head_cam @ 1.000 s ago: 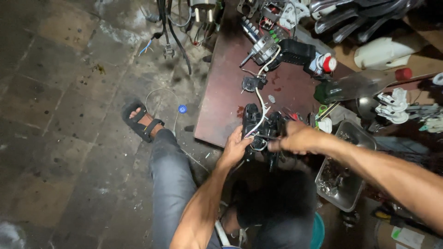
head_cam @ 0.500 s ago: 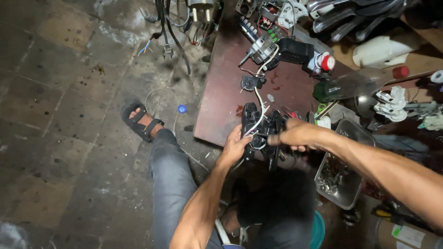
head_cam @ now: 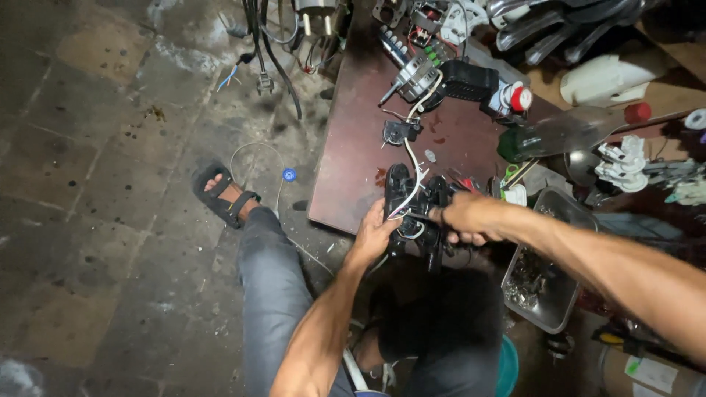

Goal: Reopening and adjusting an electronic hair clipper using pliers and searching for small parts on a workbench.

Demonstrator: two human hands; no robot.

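Hardly anything has moved since a second ago: my right hand (head_cam: pixel 465 217) has slid slightly left along the black plastic assembly (head_cam: pixel 413 206), which stays at the near edge of the dark red surface (head_cam: pixel 353 147). Its underside is hidden behind both hands. My left hand (head_cam: pixel 375 234) has its grip closed round the lower left side, the right grip clamped on top. White wires (head_cam: pixel 413 165) loop from it. A dented metal tray (head_cam: pixel 548 294) of small parts sits just right
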